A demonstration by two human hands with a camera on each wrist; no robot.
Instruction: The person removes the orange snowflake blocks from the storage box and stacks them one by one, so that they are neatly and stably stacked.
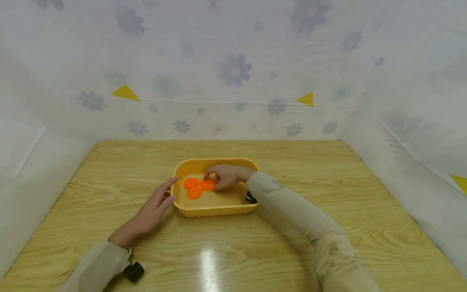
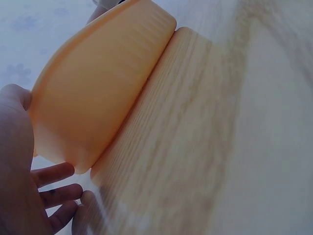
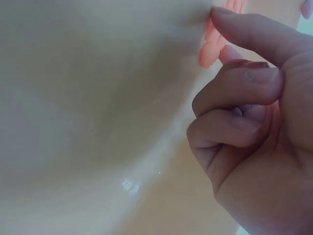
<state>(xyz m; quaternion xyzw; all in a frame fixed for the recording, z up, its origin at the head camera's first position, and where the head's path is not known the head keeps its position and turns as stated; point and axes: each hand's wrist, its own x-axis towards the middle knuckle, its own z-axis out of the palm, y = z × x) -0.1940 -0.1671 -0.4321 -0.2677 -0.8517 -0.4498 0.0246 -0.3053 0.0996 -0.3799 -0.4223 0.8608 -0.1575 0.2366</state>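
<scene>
A yellow-orange plastic basin (image 1: 215,211) stands on the wooden table. Several orange flower-shaped discs (image 1: 194,192) lie clustered in its left half. My right hand (image 1: 228,175) reaches inside, thumb and index finger pinching the edge of an orange disc (image 1: 209,185) at the cluster's right. In the right wrist view the other fingers (image 3: 227,127) curl into the palm, beside the orange disc (image 3: 211,51). My left hand (image 1: 155,207) touches the basin's left end with thumb and fingers spread along it. The left wrist view shows its loosely extended fingers (image 2: 61,193) by the basin's outer wall (image 2: 98,93).
The wood-grain table (image 1: 175,259) extends around the basin. White flower-patterned sheeting (image 1: 204,89) encloses the back and sides, with yellow triangles (image 1: 125,93) on it. Black wrist devices (image 1: 133,272) sit at both cuffs; the right one (image 1: 250,198) is inside the basin's right end.
</scene>
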